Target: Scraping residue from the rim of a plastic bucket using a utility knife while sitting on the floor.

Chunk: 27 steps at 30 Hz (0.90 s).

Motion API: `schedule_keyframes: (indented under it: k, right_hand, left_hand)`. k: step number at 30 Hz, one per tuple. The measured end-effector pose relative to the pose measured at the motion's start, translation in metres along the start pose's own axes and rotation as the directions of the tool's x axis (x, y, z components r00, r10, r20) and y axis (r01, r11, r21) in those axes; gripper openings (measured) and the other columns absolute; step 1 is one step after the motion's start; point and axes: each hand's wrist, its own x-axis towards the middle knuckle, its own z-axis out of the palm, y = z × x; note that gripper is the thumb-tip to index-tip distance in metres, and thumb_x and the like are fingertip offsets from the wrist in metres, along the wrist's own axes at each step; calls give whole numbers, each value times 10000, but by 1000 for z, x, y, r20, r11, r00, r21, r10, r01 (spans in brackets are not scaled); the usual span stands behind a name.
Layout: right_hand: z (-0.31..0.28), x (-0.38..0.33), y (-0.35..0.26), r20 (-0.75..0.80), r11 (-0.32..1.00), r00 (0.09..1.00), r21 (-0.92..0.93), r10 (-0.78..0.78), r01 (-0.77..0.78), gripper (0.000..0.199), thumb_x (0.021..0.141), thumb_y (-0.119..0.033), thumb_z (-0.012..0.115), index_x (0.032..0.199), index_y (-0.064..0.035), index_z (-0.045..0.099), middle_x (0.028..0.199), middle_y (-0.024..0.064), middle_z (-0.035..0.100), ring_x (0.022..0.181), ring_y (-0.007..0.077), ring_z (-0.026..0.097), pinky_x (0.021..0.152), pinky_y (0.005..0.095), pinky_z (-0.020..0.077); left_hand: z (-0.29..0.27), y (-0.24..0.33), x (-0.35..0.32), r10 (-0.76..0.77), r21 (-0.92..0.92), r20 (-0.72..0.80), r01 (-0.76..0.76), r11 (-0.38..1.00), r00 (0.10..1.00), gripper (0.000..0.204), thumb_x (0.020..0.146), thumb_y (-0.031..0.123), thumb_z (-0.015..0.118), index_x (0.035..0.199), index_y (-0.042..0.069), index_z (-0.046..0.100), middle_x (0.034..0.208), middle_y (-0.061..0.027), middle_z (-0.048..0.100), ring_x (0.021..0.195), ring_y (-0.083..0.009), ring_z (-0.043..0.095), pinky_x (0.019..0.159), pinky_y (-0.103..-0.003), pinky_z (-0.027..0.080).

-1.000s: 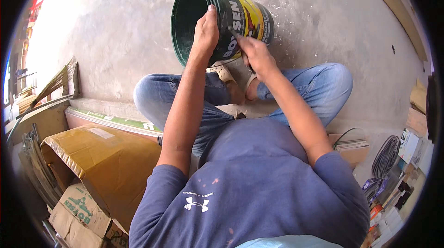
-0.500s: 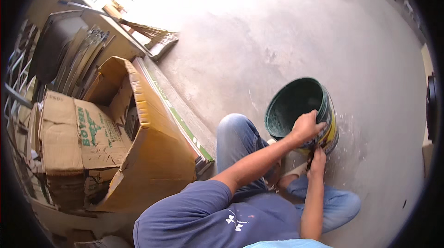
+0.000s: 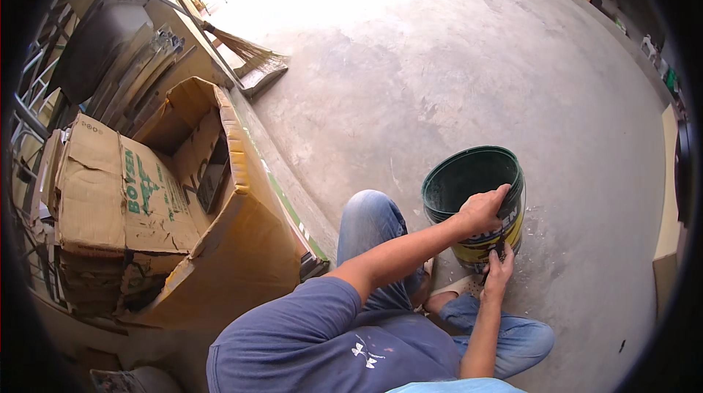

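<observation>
A green paint bucket (image 3: 438, 206) with a dark, yellow and white label stands between my knees, slightly tilted, its mouth facing up and showing a green inside. My left hand (image 3: 483, 213) is closed over its near right rim. Lower down, against the labelled side, my right hand (image 3: 498, 273) pinches a narrow dark tool (image 3: 501, 243); its exact kind I cannot make out. My fingers cover part of the tool. Pale flecks lie on the floor just right of the bucket.
On my left lies an open cardboard box (image 3: 256, 246) with flattened cartons (image 3: 95, 195) beside it. A broom (image 3: 249, 52) rests over a dustpan (image 3: 265, 79) beyond it. Boxes and bottles line the far right edge; a pale panel (image 3: 665, 195) stands at right.
The bucket has tipped more upright, and more of its labelled side shows. My left hand stays at the rim and my right hand stays at the side. The whole view has shifted slightly.
</observation>
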Motion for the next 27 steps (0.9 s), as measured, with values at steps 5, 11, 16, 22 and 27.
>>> schedule_keyframes:
  k: [5, 11, 16, 22, 27]
  right_hand:
    - [-20, 6, -6, 66, 996, 998, -88, -16, 21, 494, 1007, -38, 603, 1484, 47, 505, 1299, 97, 644, 835, 106, 584, 725, 243, 484]
    - [-23, 44, -19, 9, 926, 969, -292, -248, 239, 495, 1021, -92, 564, 1488, 67, 523, 1507, 202, 573, 1372, 306, 557, 1169, 396, 399]
    - [6, 64, -20, 51, 839, 921, -395, -387, 374, 486, 1023, -254, 592, 1464, -49, 595, 1421, 223, 644, 1326, 339, 605, 1138, 394, 433]
    - [24, -27, -10, 124, 887, 977, -413, -171, 208, 463, 1009, -289, 655, 1394, -33, 642, 1353, 207, 687, 1297, 316, 645, 1089, 381, 479]
    - [14, -6, -24, 27, 863, 956, -425, -291, 275, 452, 1041, -243, 597, 1445, -40, 597, 1353, 231, 678, 1315, 342, 630, 1095, 381, 473]
  left_hand:
    - [15, -5, -2, 2, -138, 129, 16, 990, 992, 699, 849, 161, 714, 1470, 26, 423, 1098, -286, 708, 1103, -450, 682, 921, -508, 555]
    - [56, -33, 12, 356, -24, 84, -355, 935, 931, 241, 1033, 219, 497, 1035, 12, 619, 1009, -271, 656, 984, -458, 635, 880, -528, 512]
    - [51, -56, 23, 545, -25, -90, -549, 836, 834, 288, 1022, 158, 479, 1192, -39, 604, 1123, -242, 672, 1045, -476, 635, 914, -497, 532]
    - [24, -35, 18, -441, -587, 382, 582, 563, 812, 817, 1045, 696, 401, 1370, -13, 643, 1267, -165, 702, 1073, -278, 695, 928, -415, 568]
    - [38, -32, 7, -500, -696, 281, 533, 481, 819, 829, 1040, 714, 385, 1375, -1, 636, 1218, -150, 723, 1042, -258, 712, 921, -403, 580]
